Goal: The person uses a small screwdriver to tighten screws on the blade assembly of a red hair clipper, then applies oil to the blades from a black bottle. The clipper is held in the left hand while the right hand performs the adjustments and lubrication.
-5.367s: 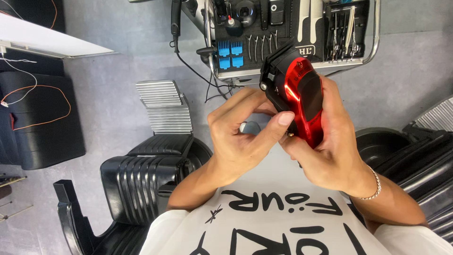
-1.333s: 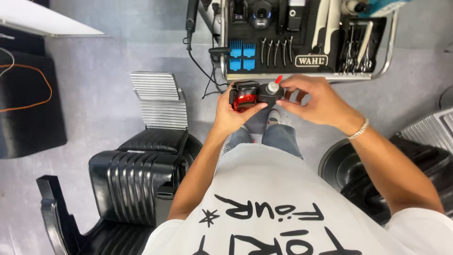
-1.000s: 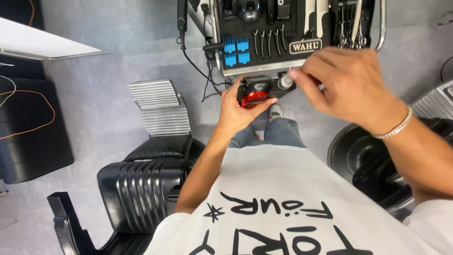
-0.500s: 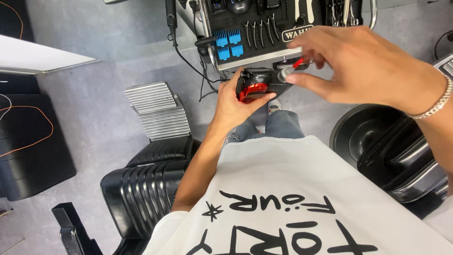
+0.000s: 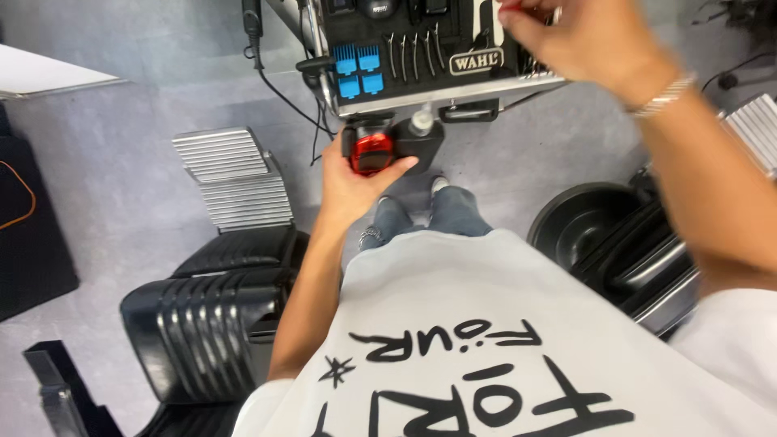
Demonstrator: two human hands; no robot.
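Now left hand (image 5: 348, 182) alone is gripping the red-and-black hair clipper (image 5: 392, 146); right hand (image 5: 579, 36), having let go, is lifting toward the black tool case (image 5: 421, 48), pinching something small, unidentifiable.

Small black rectangular label (image 5: 475, 61), pale lettering, on the tool case's (image 5: 453, 87) front edge.

Bare grey floor (image 5: 137, 202) lay open left of the left hand (image 5: 348, 182). Straight ahead the tool case (image 5: 421, 57) blocked the way, cords (image 5: 283, 89) hanging off its left side. Black chair (image 5: 218, 316) crowded lower left, another black chair (image 5: 615, 243) sat right, under the raised right hand (image 5: 583, 32).
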